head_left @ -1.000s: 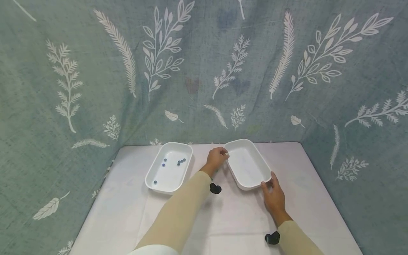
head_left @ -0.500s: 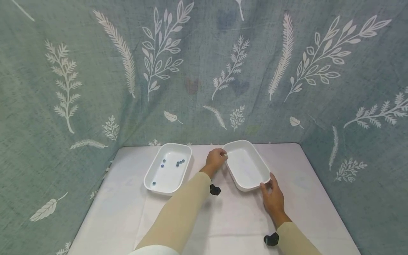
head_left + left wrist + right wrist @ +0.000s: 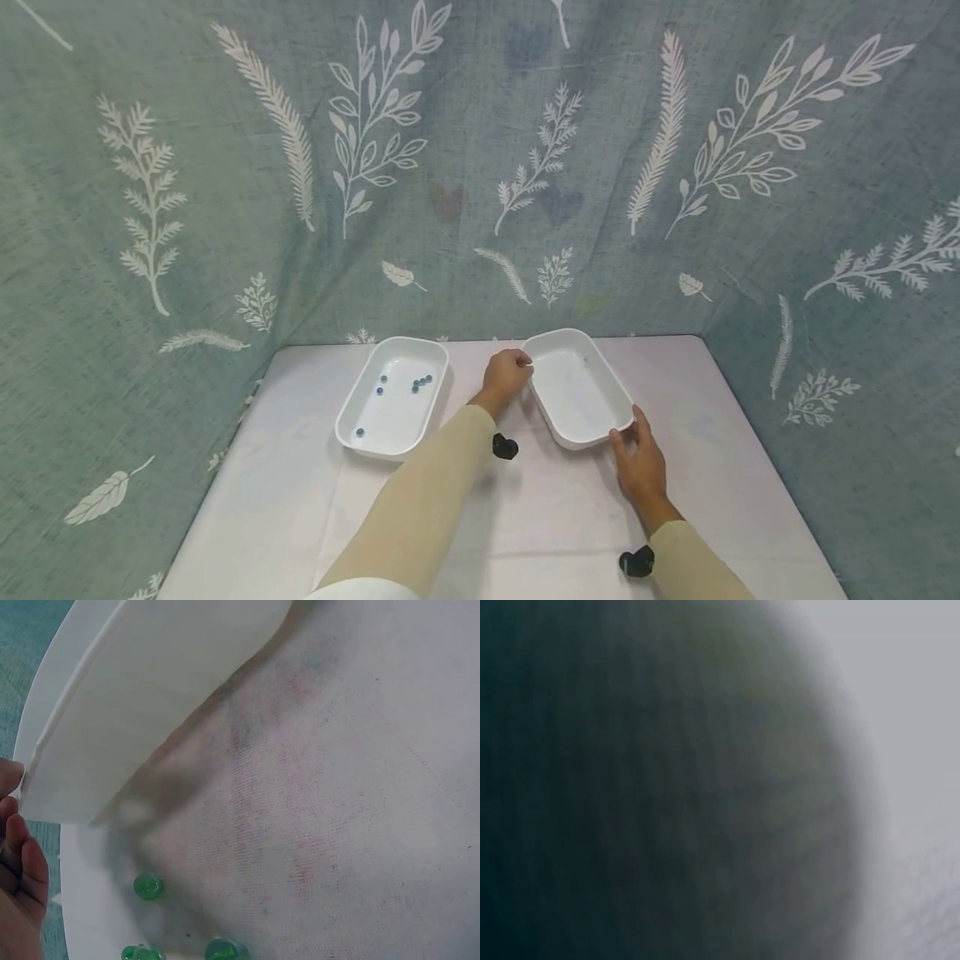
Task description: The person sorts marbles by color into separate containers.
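My left hand (image 3: 506, 375) pinches the far left rim of a white tray (image 3: 577, 400) on the right of the table. With thumb and fingers, my right hand (image 3: 643, 471) grips the same tray at its near right corner. Inside, a tiny faint spot shows towards the far end. In the left wrist view the tray wall (image 3: 150, 690) slants above the white cloth, and my left fingers (image 3: 34, 870) are at its edge. Several green glass marbles (image 3: 148, 886) lie on the cloth below. The right wrist view is dark and blurred.
A second white tray (image 3: 347, 437) stands to the left, with several blue marbles (image 3: 416, 383) scattered in it. A white cloth (image 3: 540, 525) covers the table. Leaf-patterned grey-green fabric (image 3: 465, 167) hangs close behind and at both sides.
The head view has shifted slightly, so the scene sits a little further left. Both hands keep their hold on the right tray, and a faint spot now shows inside it.
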`<control>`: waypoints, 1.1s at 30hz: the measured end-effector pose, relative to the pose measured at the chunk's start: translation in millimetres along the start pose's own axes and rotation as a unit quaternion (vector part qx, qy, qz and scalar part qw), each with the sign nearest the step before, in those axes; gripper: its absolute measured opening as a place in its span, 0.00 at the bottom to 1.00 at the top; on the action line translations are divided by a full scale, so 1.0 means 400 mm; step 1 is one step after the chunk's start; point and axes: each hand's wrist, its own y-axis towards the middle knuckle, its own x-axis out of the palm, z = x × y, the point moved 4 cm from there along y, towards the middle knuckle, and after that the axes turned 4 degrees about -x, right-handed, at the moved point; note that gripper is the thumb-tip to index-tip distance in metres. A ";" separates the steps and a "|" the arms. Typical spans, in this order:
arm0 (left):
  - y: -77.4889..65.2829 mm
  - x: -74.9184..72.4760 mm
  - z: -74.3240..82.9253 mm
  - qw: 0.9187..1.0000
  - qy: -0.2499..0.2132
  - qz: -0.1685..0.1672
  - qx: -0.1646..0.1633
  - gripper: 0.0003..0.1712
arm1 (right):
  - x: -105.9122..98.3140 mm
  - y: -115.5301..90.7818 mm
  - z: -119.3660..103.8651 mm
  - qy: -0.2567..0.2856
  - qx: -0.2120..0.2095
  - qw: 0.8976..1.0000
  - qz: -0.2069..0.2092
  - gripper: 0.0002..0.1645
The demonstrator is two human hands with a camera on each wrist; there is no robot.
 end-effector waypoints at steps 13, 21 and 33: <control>-0.034 -0.030 -0.002 0.998 -0.004 0.005 0.069 0.08 | -0.005 -0.006 -0.008 0.013 -0.002 1.000 -0.003 0.44; -0.079 -0.059 -0.024 0.996 0.012 0.001 0.090 0.08 | -0.004 -0.005 -0.001 0.005 -0.001 1.000 0.005 0.43; -0.170 -0.084 -0.101 0.991 0.071 0.010 0.110 0.08 | -0.001 -0.007 0.000 0.006 -0.007 1.000 0.001 0.44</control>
